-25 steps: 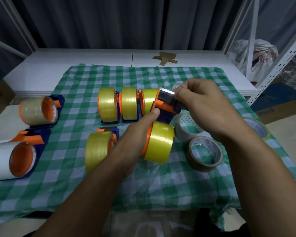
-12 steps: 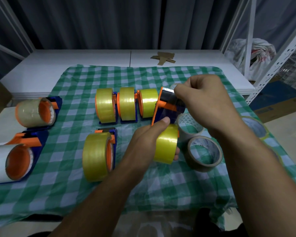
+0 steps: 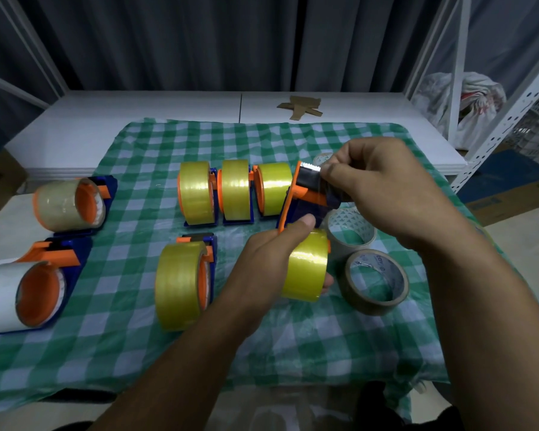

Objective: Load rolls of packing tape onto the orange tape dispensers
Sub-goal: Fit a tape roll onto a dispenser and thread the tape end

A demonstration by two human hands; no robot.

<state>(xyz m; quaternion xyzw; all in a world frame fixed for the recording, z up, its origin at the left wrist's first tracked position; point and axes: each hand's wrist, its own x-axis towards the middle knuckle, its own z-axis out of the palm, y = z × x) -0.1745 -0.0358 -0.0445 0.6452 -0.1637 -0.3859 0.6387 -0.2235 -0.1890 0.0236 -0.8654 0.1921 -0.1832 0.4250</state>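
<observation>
The left hand (image 3: 271,259) is gripping the yellow translucent tape roll (image 3: 305,265) to steady the orange-and-blue plastic dispenser (image 3: 302,197) while the right hand (image 3: 383,194) is pinching its toothed end, likely threading tape.

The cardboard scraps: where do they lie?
The cardboard scraps lie on the white table, far centre-right, beyond the checked cloth.

The checked cloth (image 3: 131,353) looked soft, matt and slightly creased. At nine o'clock, a dispenser (image 3: 75,253) showed smooth orange and blue plastic. The yellow tape roll (image 3: 305,269) at centre shone glossy; cardboard scraps (image 3: 301,107) at twelve o'clock looked dull.
</observation>
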